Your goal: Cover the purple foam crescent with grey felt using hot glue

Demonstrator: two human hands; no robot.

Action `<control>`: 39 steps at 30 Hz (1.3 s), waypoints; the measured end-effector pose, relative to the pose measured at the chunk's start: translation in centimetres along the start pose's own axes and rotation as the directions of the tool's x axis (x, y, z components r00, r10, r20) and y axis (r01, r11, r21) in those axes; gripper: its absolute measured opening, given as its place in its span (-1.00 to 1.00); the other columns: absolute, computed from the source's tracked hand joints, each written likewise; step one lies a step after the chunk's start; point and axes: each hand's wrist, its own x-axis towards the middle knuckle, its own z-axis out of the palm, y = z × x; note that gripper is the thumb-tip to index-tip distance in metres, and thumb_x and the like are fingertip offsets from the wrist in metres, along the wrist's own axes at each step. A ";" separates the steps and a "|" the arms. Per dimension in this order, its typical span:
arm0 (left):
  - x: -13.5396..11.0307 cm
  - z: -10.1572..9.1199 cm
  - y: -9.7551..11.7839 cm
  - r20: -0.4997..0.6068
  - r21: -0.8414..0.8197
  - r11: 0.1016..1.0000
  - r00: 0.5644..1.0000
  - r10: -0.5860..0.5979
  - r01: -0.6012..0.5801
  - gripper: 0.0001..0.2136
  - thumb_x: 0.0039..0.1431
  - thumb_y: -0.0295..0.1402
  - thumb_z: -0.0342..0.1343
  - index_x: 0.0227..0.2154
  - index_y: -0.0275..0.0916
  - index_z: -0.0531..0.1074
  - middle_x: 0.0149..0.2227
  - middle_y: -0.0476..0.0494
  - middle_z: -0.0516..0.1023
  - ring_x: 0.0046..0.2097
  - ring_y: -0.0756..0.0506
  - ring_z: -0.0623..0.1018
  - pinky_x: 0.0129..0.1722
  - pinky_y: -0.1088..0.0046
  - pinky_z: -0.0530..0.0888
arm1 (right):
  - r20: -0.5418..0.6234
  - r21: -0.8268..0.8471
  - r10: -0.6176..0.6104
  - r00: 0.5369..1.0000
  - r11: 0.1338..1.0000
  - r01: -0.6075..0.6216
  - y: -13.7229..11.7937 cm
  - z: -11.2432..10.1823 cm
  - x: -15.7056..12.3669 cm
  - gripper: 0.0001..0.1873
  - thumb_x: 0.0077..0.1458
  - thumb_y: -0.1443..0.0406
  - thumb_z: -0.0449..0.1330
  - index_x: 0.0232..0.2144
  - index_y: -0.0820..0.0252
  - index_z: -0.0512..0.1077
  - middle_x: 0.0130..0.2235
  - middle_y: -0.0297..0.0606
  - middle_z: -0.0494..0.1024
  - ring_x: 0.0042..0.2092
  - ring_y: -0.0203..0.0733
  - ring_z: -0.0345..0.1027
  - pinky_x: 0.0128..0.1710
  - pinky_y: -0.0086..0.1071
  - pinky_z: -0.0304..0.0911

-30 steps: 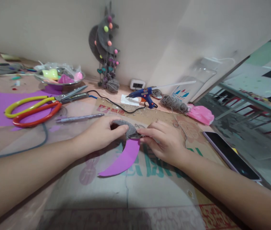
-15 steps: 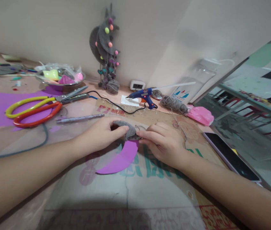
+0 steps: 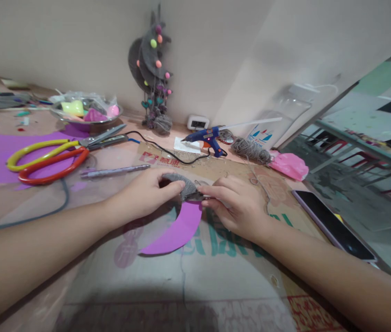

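Note:
A purple crescent (image 3: 178, 233), cut from a flat sheet, has its upper part wound with grey yarn (image 3: 186, 184). My left hand (image 3: 156, 191) is closed round the wound end, its thumb lying along the wrapping. At the right edge of the wrapping, my right hand (image 3: 232, 203) is pinched on a grey yarn strand, whose exact path between the fingertips is hard to see. The bare purple tip points down to the left, over the cardboard. A grey yarn bundle (image 3: 251, 150) lies behind my right hand, with a loose strand running toward the front.
Scissors (image 3: 52, 159) with yellow and red handles and a pen (image 3: 115, 170) lie left. A blue glue gun (image 3: 207, 136) with a lit red light stands behind. Printed cardboard (image 3: 140, 286) covers the table. A phone (image 3: 334, 226) lies at the right edge. A metal bowl (image 3: 88, 121) holds bagged craft pieces.
The crescent has shifted and turned slightly to the right. My right fingertips have moved a little to the right of the wrapping's edge. My left hand keeps its hold.

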 end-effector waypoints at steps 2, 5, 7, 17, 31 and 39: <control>0.0 0.0 0.1 0.001 0.012 1.000 1.000 0.003 -0.003 -0.79 0.11 -0.34 -0.05 -0.59 -0.25 0.31 -0.57 0.07 0.37 -0.50 0.03 0.35 -0.48 0.54 0.28 | -0.004 -0.001 -0.004 1.000 1.000 0.004 0.0 0.0 0.0 -0.79 0.18 0.29 0.08 -0.19 0.26 0.43 -0.42 -0.24 0.43 -0.41 -0.25 0.24 -0.42 -0.38 0.11; 0.0 0.0 0.1 0.005 0.010 1.000 1.000 0.000 0.000 -0.79 0.12 -0.33 -0.06 -0.57 -0.25 0.34 -0.58 0.06 0.38 -0.50 0.03 0.36 -0.48 0.53 0.28 | -0.007 -0.007 -0.015 1.000 1.000 0.015 -0.1 0.1 0.1 -0.79 0.19 0.29 0.06 -0.18 0.26 0.43 -0.44 -0.25 0.43 -0.42 -0.25 0.23 -0.43 -0.39 0.10; 0.0 0.0 0.1 0.011 0.001 1.000 1.000 -0.003 0.003 -0.79 0.12 -0.34 -0.06 -0.56 -0.25 0.36 -0.58 0.07 0.39 -0.51 0.03 0.36 -0.49 0.54 0.28 | -0.009 -0.022 -0.030 0.999 0.999 0.030 -0.2 0.1 0.1 -0.79 0.18 0.30 0.07 -0.18 0.27 0.44 -0.44 -0.25 0.42 -0.42 -0.25 0.22 -0.43 -0.38 0.10; 0.0 0.1 0.2 0.014 0.007 1.000 1.000 -0.002 0.002 -0.81 0.10 -0.38 -0.05 -0.58 -0.25 0.33 -0.59 0.08 0.35 -0.54 0.06 0.31 -0.54 0.56 0.23 | 0.014 -0.107 -0.056 0.998 0.993 0.057 -0.3 0.2 0.0 -0.80 0.17 0.33 0.09 -0.19 0.23 0.47 -0.46 -0.27 0.43 -0.43 -0.27 0.17 -0.44 -0.39 0.09; 0.0 0.1 -0.1 0.029 -0.038 0.999 0.999 -0.017 0.018 -0.80 0.13 -0.33 -0.07 -0.55 -0.24 0.31 -0.58 0.07 0.33 -0.51 0.03 0.33 -0.52 0.55 0.26 | -0.018 -0.051 0.009 1.000 0.999 -0.010 -0.4 0.0 0.0 -0.79 0.20 0.29 0.05 -0.20 0.24 0.44 -0.44 -0.26 0.43 -0.43 -0.27 0.23 -0.43 -0.39 0.11; 0.0 0.0 0.2 0.015 0.013 1.000 1.000 -0.003 0.003 -0.80 0.11 -0.36 -0.06 -0.58 -0.24 0.31 -0.58 0.06 0.34 -0.51 0.03 0.33 -0.51 0.54 0.25 | 0.012 -0.043 0.007 1.000 0.999 -0.006 -0.3 0.1 -0.1 -0.78 0.18 0.29 0.07 -0.18 0.25 0.45 -0.44 -0.25 0.42 -0.42 -0.26 0.21 -0.43 -0.39 0.09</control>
